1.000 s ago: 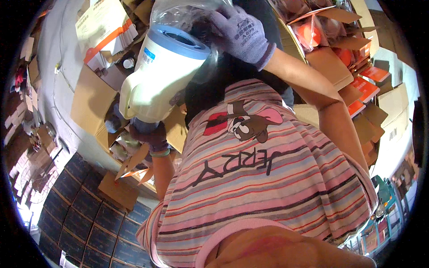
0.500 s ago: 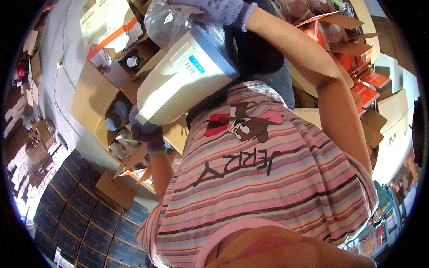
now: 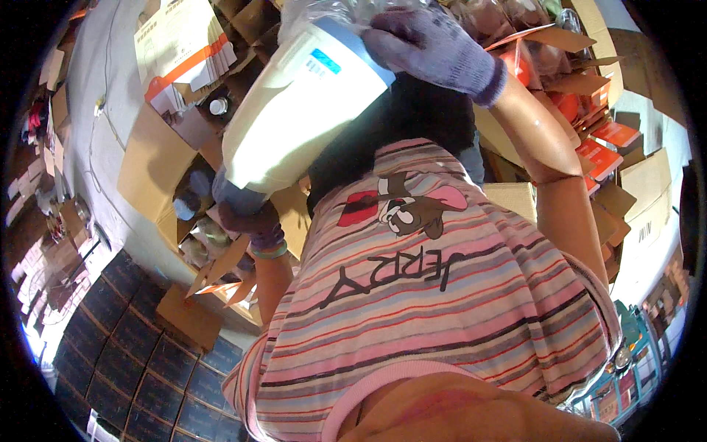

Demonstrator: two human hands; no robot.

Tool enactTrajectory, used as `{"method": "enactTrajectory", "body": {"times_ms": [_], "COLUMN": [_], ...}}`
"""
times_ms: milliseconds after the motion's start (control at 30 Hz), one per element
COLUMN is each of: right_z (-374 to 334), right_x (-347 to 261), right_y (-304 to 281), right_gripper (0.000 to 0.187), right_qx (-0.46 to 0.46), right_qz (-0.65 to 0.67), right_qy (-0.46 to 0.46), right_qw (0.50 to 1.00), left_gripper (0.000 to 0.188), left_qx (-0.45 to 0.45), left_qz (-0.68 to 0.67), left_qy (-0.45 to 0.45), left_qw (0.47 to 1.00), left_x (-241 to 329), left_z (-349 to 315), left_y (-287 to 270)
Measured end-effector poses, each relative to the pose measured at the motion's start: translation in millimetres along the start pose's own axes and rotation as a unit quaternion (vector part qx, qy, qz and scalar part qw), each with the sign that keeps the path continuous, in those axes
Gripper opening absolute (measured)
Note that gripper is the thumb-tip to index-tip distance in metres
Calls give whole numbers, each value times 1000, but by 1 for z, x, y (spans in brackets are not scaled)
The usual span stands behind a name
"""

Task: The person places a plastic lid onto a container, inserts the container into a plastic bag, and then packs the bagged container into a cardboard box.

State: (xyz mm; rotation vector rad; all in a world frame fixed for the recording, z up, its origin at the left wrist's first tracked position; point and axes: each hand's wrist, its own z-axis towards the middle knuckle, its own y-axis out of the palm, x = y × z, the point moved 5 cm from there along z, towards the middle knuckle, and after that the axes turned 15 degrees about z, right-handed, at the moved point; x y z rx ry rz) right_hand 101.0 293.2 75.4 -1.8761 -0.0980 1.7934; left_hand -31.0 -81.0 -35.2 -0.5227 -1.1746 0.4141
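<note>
A white plastic tub (image 3: 294,125) with a blue rim and a barcode sticker lies tilted in front of my striped shirt. My left hand (image 3: 247,210), in a grey-purple knit glove, is closed round its narrower lower end; part of the fingers is behind the tub. At the blue rim, my gloved right hand (image 3: 438,55) grips with its thumb against the edge, its fingertips partly hidden. Crumpled clear plastic film (image 3: 317,9) lies beyond the rim, beside the right hand.
Open cardboard boxes (image 3: 151,158) surround me. Folded white-and-orange cartons (image 3: 180,44) stand far left, by a white-capped bottle (image 3: 219,106). Orange packages (image 3: 598,158) fill boxes at right. Dark stacked boxes (image 3: 140,357) are at lower left.
My right hand has moved right and toward me, onto the blue rim. The clear film has shifted away toward the top edge. The tub has tipped slightly; my left hand stays at its lower end.
</note>
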Motion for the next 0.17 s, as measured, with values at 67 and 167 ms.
{"method": "enactTrajectory", "body": {"times_ms": [67, 167], "right_z": [-13, -31], "right_x": [2, -7], "right_y": [-8, -19], "right_gripper": [23, 22], "right_qx": [-7, 5], "right_qz": [12, -15], "right_qy": [-1, -43], "right_qw": [1000, 999], "left_gripper": [58, 67], "left_qx": [-47, -65], "left_qz": [-145, -211], "left_qy": [-87, -132], "left_qw": [984, 966], "left_x": [6, 13], "left_z": [6, 5], "left_y": [6, 12]}}
